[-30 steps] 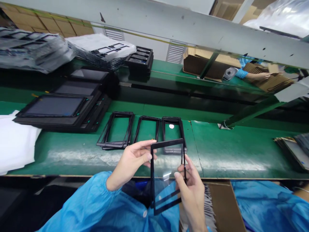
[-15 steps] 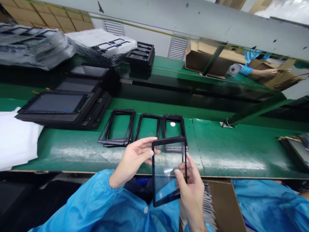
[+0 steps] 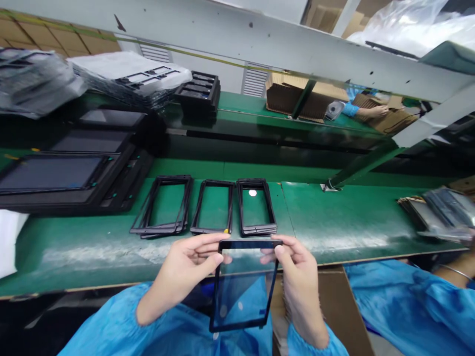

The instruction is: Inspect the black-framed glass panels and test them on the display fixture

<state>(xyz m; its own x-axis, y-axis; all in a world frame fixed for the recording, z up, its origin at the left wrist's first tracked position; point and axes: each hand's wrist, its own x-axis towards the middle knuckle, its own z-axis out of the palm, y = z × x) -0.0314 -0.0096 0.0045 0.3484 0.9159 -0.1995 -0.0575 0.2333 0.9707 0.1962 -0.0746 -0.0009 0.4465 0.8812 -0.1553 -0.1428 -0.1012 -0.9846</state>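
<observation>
A clear black-bordered glass panel (image 3: pixel 243 291), like a tablet's touch-screen glass, is held up in front of me at the bench's near edge. My left hand (image 3: pixel 181 269) pinches its upper left corner between thumb and fingers. At the upper right corner, my right hand (image 3: pixel 301 274) grips it the same way. Some fingertips show through the glass. Just beyond lie three stacks of black rectangular frames: a left stack (image 3: pixel 161 230), a middle stack (image 3: pixel 208 231) and a right stack (image 3: pixel 260 230). A white round spot (image 3: pixel 253 193) shows inside the right stack's opening.
Black trays (image 3: pixel 111 198) carrying dark screens (image 3: pixel 55 173) are piled at left, beside a white sheet (image 3: pixel 11 242). Bagged stacks (image 3: pixel 129 74) occupy the shelf. A green post (image 3: pixel 356 168) rises at right. A co-worker's blue sleeve (image 3: pixel 415 301) is at lower right, near wrapped panels (image 3: pixel 445 212).
My right hand has moved from the panel's right side up to its upper right corner. The panel is lower and tilted differently. The camera view has turned a little to the right.
</observation>
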